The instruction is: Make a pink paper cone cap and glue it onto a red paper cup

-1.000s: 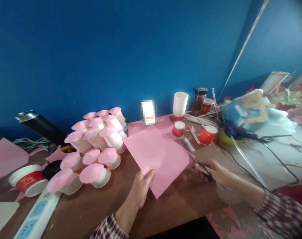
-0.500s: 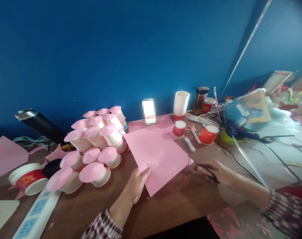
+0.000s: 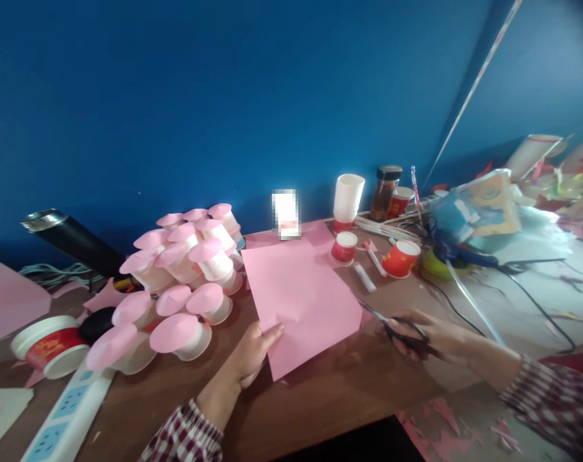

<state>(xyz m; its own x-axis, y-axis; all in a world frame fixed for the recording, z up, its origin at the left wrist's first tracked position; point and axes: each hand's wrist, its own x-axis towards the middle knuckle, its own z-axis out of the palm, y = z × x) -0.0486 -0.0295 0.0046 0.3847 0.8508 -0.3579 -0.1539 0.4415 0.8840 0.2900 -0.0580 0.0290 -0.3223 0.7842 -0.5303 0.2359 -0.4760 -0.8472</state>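
Note:
My left hand [image 3: 253, 353] pinches the near left edge of a pink paper sheet [image 3: 305, 295], thumb on top and fingers beneath. The sheet is held tilted above the brown table. In my right hand [image 3: 416, 333] is a pair of scissors [image 3: 406, 332] with black handles, its blades pointing at the sheet's right corner. A small pink strip [image 3: 365, 317] shows beside the blades at that corner. Further pink paper [image 3: 320, 234] lies behind the held sheet.
Left of the sheet stand several paper cups topped with pink cones [image 3: 176, 333]. A power strip [image 3: 60, 417] lies at the front left. Red cups [image 3: 401, 260], a white cup stack [image 3: 349, 197] and a glue stick [image 3: 365, 278] are at the right. Pink scraps [image 3: 445, 430] lie below the table edge.
The sheet and my left hand have shifted slightly left and turned. The scissors have tilted so that their handles show more, and their blades sit a little further left.

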